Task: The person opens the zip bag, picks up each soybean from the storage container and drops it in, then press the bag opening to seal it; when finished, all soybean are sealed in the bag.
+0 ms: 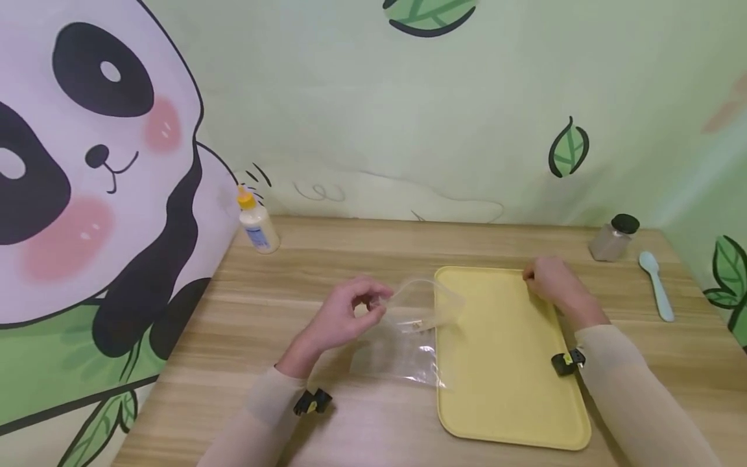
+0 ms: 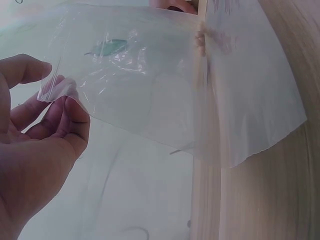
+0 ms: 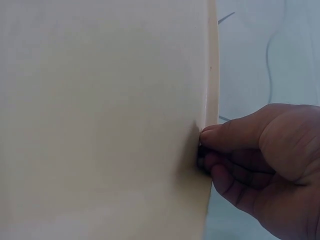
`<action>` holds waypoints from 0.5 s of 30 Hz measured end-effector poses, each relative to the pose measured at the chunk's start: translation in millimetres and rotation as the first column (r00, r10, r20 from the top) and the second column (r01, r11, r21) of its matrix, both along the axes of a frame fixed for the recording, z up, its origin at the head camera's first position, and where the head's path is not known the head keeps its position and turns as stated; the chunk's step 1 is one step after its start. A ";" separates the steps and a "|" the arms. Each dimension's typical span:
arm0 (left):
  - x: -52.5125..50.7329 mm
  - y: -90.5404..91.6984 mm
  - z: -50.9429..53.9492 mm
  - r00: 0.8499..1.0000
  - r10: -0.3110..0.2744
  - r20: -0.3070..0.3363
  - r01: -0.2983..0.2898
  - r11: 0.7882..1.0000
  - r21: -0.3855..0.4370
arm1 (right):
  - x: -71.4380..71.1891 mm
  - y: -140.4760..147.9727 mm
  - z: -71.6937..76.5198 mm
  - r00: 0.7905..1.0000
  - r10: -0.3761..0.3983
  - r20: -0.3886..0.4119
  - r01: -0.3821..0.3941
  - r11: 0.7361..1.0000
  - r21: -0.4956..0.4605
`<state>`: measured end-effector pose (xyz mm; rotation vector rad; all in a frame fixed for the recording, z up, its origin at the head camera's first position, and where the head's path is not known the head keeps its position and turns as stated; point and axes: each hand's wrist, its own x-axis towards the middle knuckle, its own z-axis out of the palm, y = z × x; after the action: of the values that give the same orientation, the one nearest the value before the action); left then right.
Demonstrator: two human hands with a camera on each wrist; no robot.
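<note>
My left hand (image 1: 350,311) pinches one edge of a clear plastic bag (image 1: 397,353), which spreads from the fingertips toward the yellow tray (image 1: 496,370) and overlaps its left edge. Some small beige bits (image 2: 200,42) show at the bag in the left wrist view; what they are is unclear. Over the tray's far right corner, my right hand (image 1: 554,285) has its thumb and curled fingers together at the inner side of the rim. Between these fingertips a small dark thing (image 3: 201,151) shows, mostly hidden; its kind cannot be made out.
A glue bottle (image 1: 259,227) with a yellow cap stands at the back left of the wooden table (image 1: 327,246). At the back right are a jar (image 1: 611,240) with a black lid and a pale blue spoon (image 1: 657,288). A painted wall (image 1: 350,117) rises behind the table.
</note>
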<state>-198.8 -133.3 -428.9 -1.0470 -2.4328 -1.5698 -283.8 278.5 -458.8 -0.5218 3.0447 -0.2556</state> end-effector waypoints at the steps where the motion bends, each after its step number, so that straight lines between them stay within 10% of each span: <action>1: 0.4 0.3 -0.2 1.000 -0.001 0.004 0.001 1.000 -0.003 | 1.5 0.2 -1.1 1.000 0.000 -0.003 0.000 1.000 0.000; 15: 2.0 0.1 0.3 0.999 0.023 0.022 -0.023 1.000 -0.020 | 2.4 1.8 -3.1 0.999 -0.038 0.034 0.039 0.999 -0.019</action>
<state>-196.8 -133.2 -428.6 -1.0065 -2.4705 -1.5616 -281.4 280.4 -461.9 -0.4552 3.0253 -0.2933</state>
